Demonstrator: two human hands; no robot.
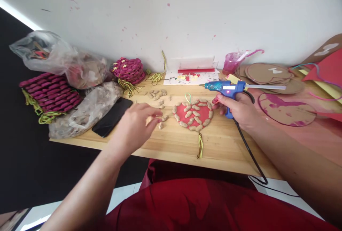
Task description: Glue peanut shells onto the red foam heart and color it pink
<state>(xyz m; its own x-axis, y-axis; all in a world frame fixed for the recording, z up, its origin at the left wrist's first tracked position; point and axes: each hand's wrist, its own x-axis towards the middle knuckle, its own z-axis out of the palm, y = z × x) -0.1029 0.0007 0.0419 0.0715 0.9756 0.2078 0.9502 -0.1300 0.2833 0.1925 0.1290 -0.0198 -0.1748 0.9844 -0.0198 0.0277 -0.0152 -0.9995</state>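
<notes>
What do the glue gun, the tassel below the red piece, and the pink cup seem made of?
Glue gun: likely hard plastic, slightly glossy, from its smooth, moulded-looking body.
Tassel: probably yarn, fairly matte, as loose strands show.
Pink cup: perhaps glossy plastic, since it looks see-through; glass isn't ruled out.

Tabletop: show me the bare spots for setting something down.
Bare wood lies along the front edge, between the left hand and the tassel, and right of the tassel, below the glue gun. Crowded: the left end, with plastic bags and phone; the right end, with cardboard cutouts.
</notes>
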